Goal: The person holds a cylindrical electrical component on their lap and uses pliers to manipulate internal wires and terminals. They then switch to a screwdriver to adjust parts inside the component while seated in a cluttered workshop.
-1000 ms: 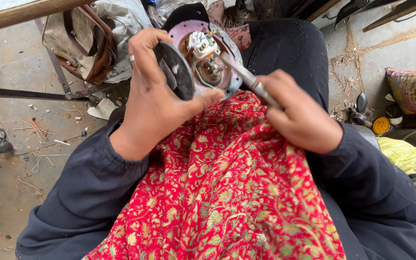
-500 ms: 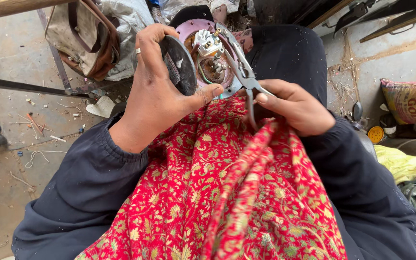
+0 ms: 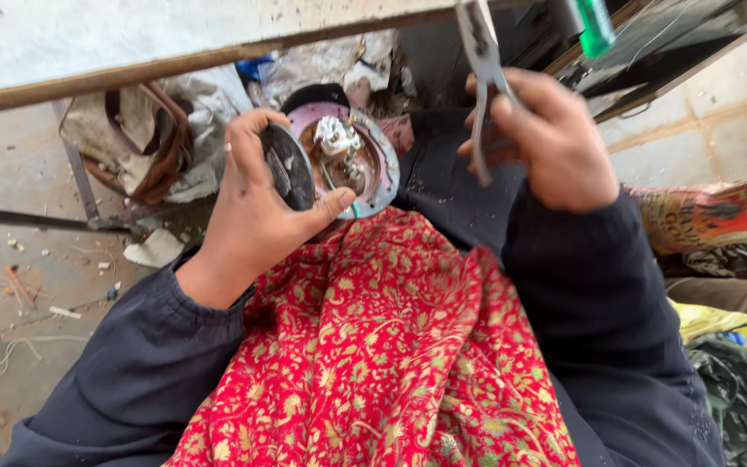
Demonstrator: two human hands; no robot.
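My left hand (image 3: 257, 207) grips a round metal appliance base (image 3: 352, 156) with a pink rim, a dark disc at its left edge and a white terminal block with wires inside. It rests over my lap, which is covered by a red floral cloth (image 3: 373, 346). My right hand (image 3: 546, 138) is raised to the upper right, away from the base, and holds a pair of metal pliers (image 3: 482, 78) with the jaws pointing up.
A brown bag (image 3: 131, 143) and crumpled plastic lie on the dusty concrete floor at left. A metal bar (image 3: 131, 73) crosses the top. A printed sack (image 3: 719, 216) and yellow and green cloths (image 3: 728, 355) sit at right. A green-handled tool (image 3: 596, 26) lies at top.
My right hand has lifted the pliers off the round base and swung them up and to the right. My left hand still holds the base in place.
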